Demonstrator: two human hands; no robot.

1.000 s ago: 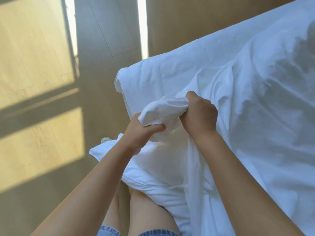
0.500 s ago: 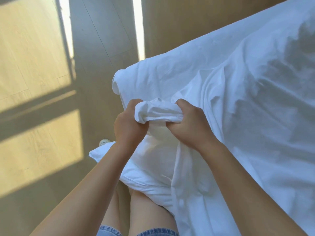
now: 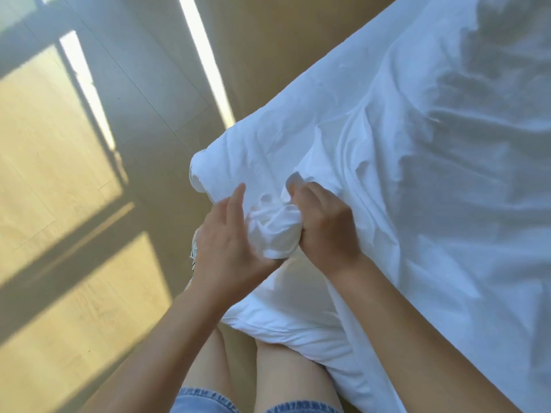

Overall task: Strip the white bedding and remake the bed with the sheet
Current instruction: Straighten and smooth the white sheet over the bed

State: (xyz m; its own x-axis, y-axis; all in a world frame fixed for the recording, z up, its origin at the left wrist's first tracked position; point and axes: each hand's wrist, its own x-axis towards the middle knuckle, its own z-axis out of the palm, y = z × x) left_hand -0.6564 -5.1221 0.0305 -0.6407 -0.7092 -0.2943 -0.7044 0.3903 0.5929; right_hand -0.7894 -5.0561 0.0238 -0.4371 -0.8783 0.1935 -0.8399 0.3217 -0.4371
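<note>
A wrinkled white sheet (image 3: 402,162) covers the bed, whose corner (image 3: 198,171) points left toward the floor. Just inside that corner a bunched wad of the sheet (image 3: 274,231) sits between my hands. My right hand (image 3: 325,225) grips the wad from the right with curled fingers. My left hand (image 3: 226,242) lies against the wad's left side with its fingers straight and the forefinger pointing up the bed. Beneath the hands a thicker white layer of bedding (image 3: 286,320) hangs over the bed's edge onto my legs.
A wooden floor (image 3: 74,204) with bright sun patches and window-frame shadows fills the left half. I stand at the bed's edge in denim shorts; a light shoe (image 3: 195,248) peeks out beside my left wrist. The bed runs off to the upper right.
My left hand has let go of the wad and straightened its fingers along it. The right hand keeps its grip and has pushed the wad down toward the bed corner.
</note>
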